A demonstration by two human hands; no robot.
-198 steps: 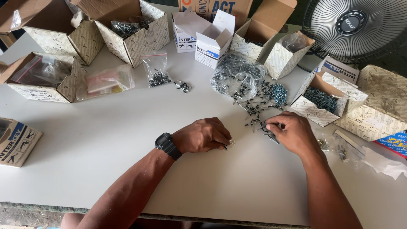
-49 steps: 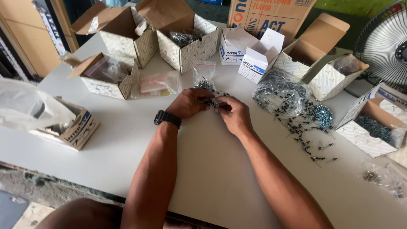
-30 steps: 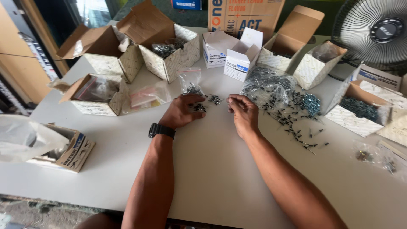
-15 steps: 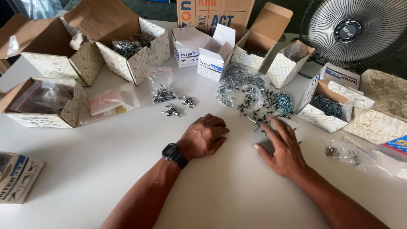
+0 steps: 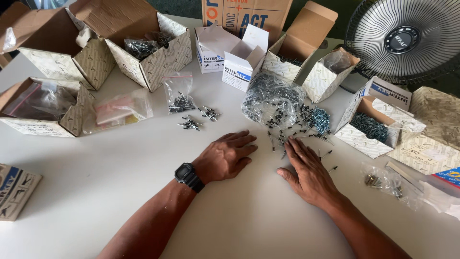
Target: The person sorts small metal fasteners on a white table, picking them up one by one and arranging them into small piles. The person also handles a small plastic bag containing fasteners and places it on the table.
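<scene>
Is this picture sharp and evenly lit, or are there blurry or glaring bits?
Head view: soft daylight, no harsh glare; left hand and right hand cast faint shadows on the white table; loose rivets look sharp; edges bend slightly, as at the fan.

Centre of frame: the left hand point(image 5: 224, 157), wearing a black wristwatch point(image 5: 186, 174), lies flat and empty on the white tabletop point(image 5: 120, 168). Right of it, the right hand point(image 5: 309, 173) rests palm down, fingertips point(image 5: 290, 143) touching scattered dark blind rivets point(image 5: 297, 127) below a clear plastic bag of rivets point(image 5: 270, 98).
</scene>
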